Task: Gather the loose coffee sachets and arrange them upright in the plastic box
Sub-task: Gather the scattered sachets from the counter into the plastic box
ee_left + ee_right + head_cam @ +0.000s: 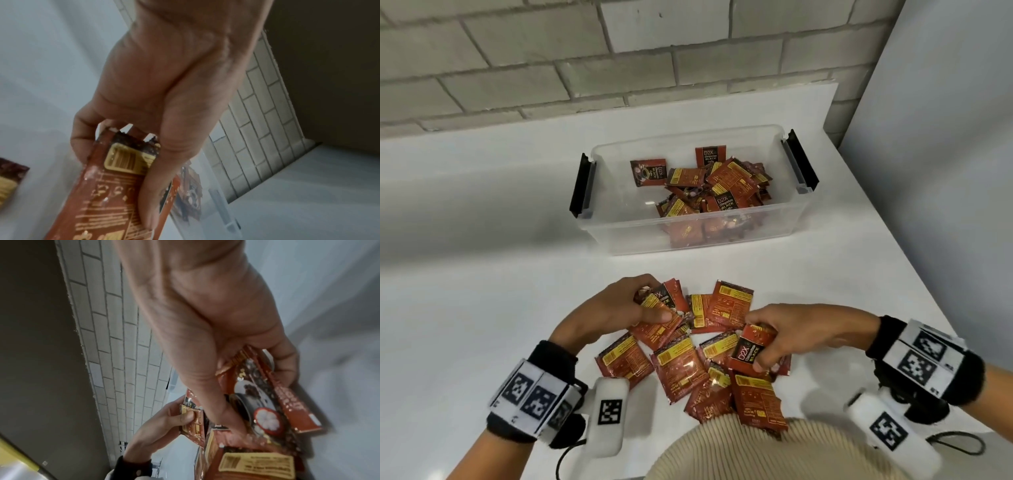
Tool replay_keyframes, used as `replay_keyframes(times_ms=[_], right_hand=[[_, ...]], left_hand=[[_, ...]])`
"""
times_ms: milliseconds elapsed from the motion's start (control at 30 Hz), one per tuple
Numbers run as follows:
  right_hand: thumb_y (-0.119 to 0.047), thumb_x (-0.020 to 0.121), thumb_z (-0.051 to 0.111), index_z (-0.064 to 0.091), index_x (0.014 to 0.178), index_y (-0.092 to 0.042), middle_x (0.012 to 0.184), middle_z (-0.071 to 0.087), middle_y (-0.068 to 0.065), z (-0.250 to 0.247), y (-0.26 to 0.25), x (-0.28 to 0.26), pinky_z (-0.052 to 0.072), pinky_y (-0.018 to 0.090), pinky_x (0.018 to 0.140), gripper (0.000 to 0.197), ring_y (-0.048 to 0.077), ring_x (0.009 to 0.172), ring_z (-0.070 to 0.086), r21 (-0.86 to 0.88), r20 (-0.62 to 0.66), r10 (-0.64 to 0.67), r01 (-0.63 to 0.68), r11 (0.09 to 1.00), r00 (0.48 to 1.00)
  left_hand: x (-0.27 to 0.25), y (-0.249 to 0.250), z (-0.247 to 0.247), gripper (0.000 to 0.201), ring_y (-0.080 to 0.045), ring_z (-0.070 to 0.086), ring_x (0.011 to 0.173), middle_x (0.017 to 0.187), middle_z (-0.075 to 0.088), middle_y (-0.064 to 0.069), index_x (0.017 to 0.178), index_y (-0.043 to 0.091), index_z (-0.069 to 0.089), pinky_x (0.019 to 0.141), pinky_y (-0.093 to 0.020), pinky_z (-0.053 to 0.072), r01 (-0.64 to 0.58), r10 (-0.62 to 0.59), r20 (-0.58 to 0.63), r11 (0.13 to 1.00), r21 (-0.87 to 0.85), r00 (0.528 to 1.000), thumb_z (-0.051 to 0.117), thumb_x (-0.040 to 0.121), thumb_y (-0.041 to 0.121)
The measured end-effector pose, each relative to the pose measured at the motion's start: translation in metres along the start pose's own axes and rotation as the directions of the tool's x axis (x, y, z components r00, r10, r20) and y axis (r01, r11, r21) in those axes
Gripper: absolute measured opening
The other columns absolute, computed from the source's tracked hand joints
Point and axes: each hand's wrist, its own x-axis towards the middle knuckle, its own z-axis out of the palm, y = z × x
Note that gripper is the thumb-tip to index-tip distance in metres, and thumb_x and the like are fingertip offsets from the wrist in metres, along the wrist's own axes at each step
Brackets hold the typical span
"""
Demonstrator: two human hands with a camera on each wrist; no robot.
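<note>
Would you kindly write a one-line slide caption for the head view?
Both hands, left hand and right hand, grip coffee sachets from the table pile before the plastic box.

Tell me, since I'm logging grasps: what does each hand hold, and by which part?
Left hand pinches a small stack of sachets at one end, thumb on top. Right hand grips a few sachets by their edges, fingers opposite thumb.

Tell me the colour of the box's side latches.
Black, on a clear plastic box; the latches show best in the head view.
</note>
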Motion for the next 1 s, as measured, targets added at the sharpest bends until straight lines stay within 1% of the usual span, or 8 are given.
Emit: replay_keyframes(times_ms=[100, 300, 433, 533, 667, 833, 900, 1000], right_hand=[[-0.005, 0.082, 0.070, 0.055, 0.112, -0.022, 0.098, 0.069, -0.006, -0.008, 0.000, -0.006, 0.052, 0.018, 0.066, 0.037, 0.006, 0.084, 0.067, 0.067, -0.034, -0.017, 0.019, 0.998, 0.999], [-0.010, 0.084, 0.071, 0.058, 0.111, -0.013, 0.105, 0.071, 0.004, -0.039, 0.001, -0.022, 0.058, 0.035, 0.079, 0.030, 0.019, 0.092, 0.069, 0.054, -0.197, -0.046, 0.058, 0.997, 0.979], [-0.008, 0.084, 0.070, 0.056, 0.108, -0.010, 0.095, 0.072, 0.006, -0.050, -0.005, -0.016, 0.054, 0.027, 0.060, 0.028, 0.013, 0.074, 0.069, 0.073, -0.247, -0.056, 0.076, 0.994, 0.967], [-0.010, 0.082, 0.072, 0.053, 0.111, -0.011, 0.099, 0.069, 0.007, -0.049, -0.010, -0.001, 0.051, 0.022, 0.057, 0.035, 0.011, 0.073, 0.067, -0.013, -0.260, -0.031, 0.029, 0.999, 0.965], [-0.018, 0.078, 0.075, 0.046, 0.112, -0.015, 0.104, 0.066, 0.006, -0.040, -0.014, 0.018, 0.053, 0.027, 0.064, 0.045, 0.016, 0.082, 0.064, -0.228, -0.266, -0.014, -0.049, 0.972, 0.964], [-0.025, 0.076, 0.078, 0.041, 0.113, -0.013, 0.106, 0.056, 0.006, -0.035, -0.016, 0.028, 0.052, 0.036, 0.077, 0.054, 0.023, 0.095, 0.059, -0.346, -0.274, 0.016, -0.114, 0.931, 0.962], [-0.026, 0.075, 0.079, 0.048, 0.109, -0.011, 0.100, 0.053, 0.002, -0.036, -0.015, 0.028, 0.051, 0.033, 0.078, 0.048, 0.021, 0.095, 0.058, -0.310, -0.272, 0.023, -0.110, 0.945, 0.962], [-0.016, 0.078, 0.077, 0.054, 0.100, -0.020, 0.101, 0.066, 0.001, -0.042, -0.014, 0.023, 0.055, 0.027, 0.076, 0.032, 0.017, 0.092, 0.066, -0.126, -0.210, 0.019, -0.047, 0.991, 0.978]], left_hand=[[-0.007, 0.004, -0.008, 0.052, -0.016, 0.072, 0.085, 0.095, 0.073, -0.001, 0.109, 0.020, 0.059, 0.070, -0.026, 0.056, -0.028, 0.031, 0.018, 0.993, -0.118, 0.999, 0.078, 0.066, 0.040], [-0.023, 0.017, -0.020, 0.043, -0.018, 0.071, 0.093, 0.101, 0.074, -0.002, 0.115, 0.017, 0.060, 0.073, -0.022, 0.055, -0.094, 0.118, 0.114, 0.975, -0.201, 0.986, 0.072, 0.075, 0.022], [-0.017, 0.023, -0.011, 0.034, -0.023, 0.071, 0.094, 0.101, 0.075, -0.005, 0.110, 0.014, 0.066, 0.080, -0.027, 0.055, -0.096, 0.131, 0.173, 0.976, -0.195, 0.976, 0.071, 0.077, 0.021], [-0.001, 0.025, 0.004, 0.036, -0.024, 0.071, 0.094, 0.101, 0.074, -0.006, 0.110, 0.012, 0.067, 0.083, -0.031, 0.057, -0.091, 0.123, 0.175, 0.979, -0.182, 0.977, 0.073, 0.075, 0.021], [0.022, 0.022, 0.023, 0.045, -0.020, 0.070, 0.095, 0.106, 0.073, -0.001, 0.115, 0.019, 0.065, 0.093, -0.042, 0.053, -0.108, 0.115, 0.165, 0.993, -0.047, 0.980, 0.080, 0.075, 0.033], [0.035, 0.024, 0.034, 0.051, -0.015, 0.066, 0.100, 0.116, 0.068, 0.000, 0.122, 0.023, 0.060, 0.095, -0.036, 0.051, -0.091, 0.085, 0.113, 0.995, 0.048, 0.990, 0.079, 0.076, 0.033], [0.036, 0.026, 0.035, 0.052, -0.016, 0.066, 0.101, 0.115, 0.068, 0.001, 0.122, 0.023, 0.060, 0.096, -0.038, 0.051, -0.074, 0.070, 0.128, 0.997, 0.023, 0.989, 0.080, 0.075, 0.031], [0.033, 0.034, 0.031, 0.046, -0.018, 0.068, 0.099, 0.110, 0.071, -0.001, 0.119, 0.018, 0.062, 0.095, -0.040, 0.052, -0.080, 0.090, 0.155, 0.995, -0.067, 0.984, 0.079, 0.077, 0.022]])
